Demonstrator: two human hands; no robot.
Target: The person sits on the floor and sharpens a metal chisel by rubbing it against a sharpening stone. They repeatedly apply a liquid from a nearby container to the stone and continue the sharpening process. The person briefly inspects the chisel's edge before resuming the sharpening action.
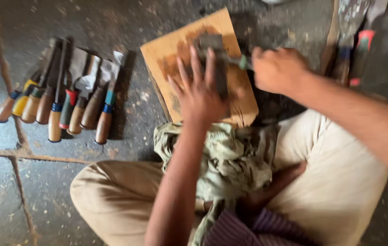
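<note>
Chisel [223,57] lies across a dark sharpening stone [212,43] on a tan wooden board [244,107], at twelve o'clock from the seated person's lap. Right hand [278,68] is closed in a fist around its handle at three o'clock. Left hand [198,89] rests with fingers spread flat, pressing the blade down. Judged stiff, fairly light, sharp-edged; best held by the handle, blade steadied from above. Further chisels [66,98] lie in a row at nine o'clock, well apart.
</note>
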